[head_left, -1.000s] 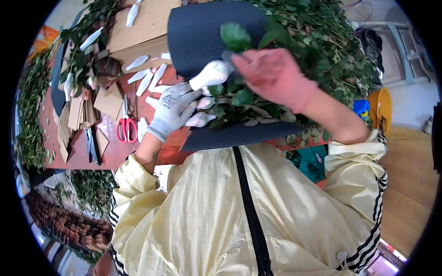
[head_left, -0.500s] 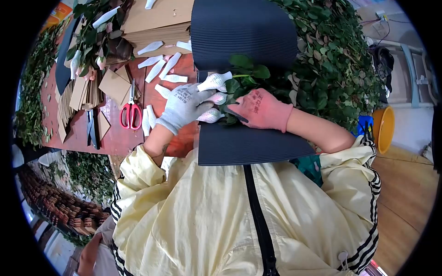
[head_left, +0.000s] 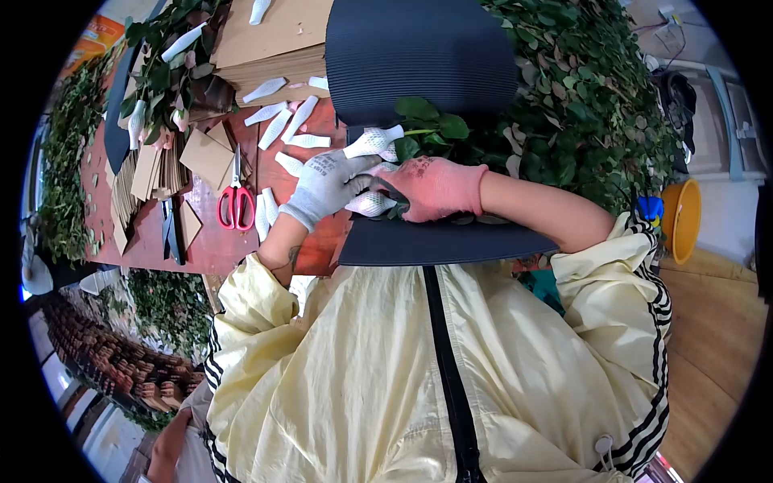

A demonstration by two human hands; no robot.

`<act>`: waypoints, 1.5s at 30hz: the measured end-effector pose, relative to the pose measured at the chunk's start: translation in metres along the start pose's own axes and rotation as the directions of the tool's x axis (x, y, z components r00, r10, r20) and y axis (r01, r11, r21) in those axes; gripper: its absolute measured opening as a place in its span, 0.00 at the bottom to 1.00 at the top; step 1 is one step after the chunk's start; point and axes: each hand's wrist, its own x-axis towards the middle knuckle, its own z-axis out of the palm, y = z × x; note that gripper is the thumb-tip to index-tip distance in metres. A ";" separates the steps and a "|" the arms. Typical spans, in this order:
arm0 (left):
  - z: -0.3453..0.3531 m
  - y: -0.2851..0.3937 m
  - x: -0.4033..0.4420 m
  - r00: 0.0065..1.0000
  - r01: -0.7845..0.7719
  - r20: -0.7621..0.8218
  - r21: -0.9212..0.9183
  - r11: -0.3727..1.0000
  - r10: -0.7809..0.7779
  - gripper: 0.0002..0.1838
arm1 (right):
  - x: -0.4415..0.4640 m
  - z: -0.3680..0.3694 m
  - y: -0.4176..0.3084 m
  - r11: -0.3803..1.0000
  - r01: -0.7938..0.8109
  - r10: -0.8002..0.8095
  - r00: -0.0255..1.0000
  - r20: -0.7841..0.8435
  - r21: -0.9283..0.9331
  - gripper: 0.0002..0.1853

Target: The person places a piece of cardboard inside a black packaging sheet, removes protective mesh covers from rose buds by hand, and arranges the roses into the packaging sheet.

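Observation:
My left hand point(head_left: 326, 183), in a pale grey glove, closes its fingers on the middle rose of a small group lying on a black corrugated sheet point(head_left: 439, 248). Above its fingers lies a rose in a white foam net point(head_left: 372, 143), and another netted rose point(head_left: 371, 204) is just below. My right hand point(head_left: 439, 189), in a pink glove with dark fingertips, is closed at that same middle rose and meets the left fingers there. The hands cover most of this bloom. Green leaves point(head_left: 431, 121) and stems stretch to the right, partly beneath the right hand.
Several loose white foam nets point(head_left: 275, 129) lie on the red table point(head_left: 201, 245). Red-handled scissors point(head_left: 236, 206), a black-handled tool point(head_left: 171, 232) and cardboard pieces point(head_left: 208, 154) are at left. A leafy heap point(head_left: 588, 113) fills the right; a yellow bucket point(head_left: 682, 221) stands beyond.
My right hand has shifted left from the stems to the middle rose, and its fingertips now meet my left hand. The left hand stays by the blooms. The view has shifted slightly.

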 end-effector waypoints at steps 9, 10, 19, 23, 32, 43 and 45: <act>0.001 0.001 -0.002 0.997 -0.062 -0.047 0.009 0.998 0.062 0.21 | -0.006 -0.009 0.018 0.913 0.074 -0.086 0.996 0.012 0.401 0.31; 0.002 0.002 -0.004 0.994 -0.076 -0.073 0.001 0.997 0.076 0.21 | -0.019 -0.013 0.012 0.945 0.140 -0.105 0.986 -0.130 0.296 0.31; -0.002 0.006 -0.004 0.997 -0.075 -0.015 0.094 0.993 0.077 0.21 | -0.063 -0.035 -0.007 0.940 0.039 -0.216 0.836 -0.504 -0.338 0.17; -0.001 0.004 -0.003 0.993 -0.100 -0.065 0.040 0.994 0.102 0.22 | -0.029 -0.019 0.003 0.989 0.120 -0.107 0.984 -0.139 0.091 0.24; -0.014 0.013 -0.008 0.989 -0.125 -0.054 0.190 0.974 0.137 0.23 | -0.085 -0.036 0.012 0.998 0.054 -0.030 0.899 -0.436 0.043 0.30; -0.005 0.029 0.015 0.979 -0.071 -0.192 -0.035 0.997 0.063 0.31 | -0.116 -0.047 -0.017 0.830 -0.217 -0.128 0.823 -0.554 -0.514 0.26; -0.005 0.027 0.023 0.976 -0.076 -0.196 0.123 0.990 0.099 0.31 | -0.103 -0.047 -0.012 0.836 -0.156 -0.148 0.859 -0.490 -0.526 0.25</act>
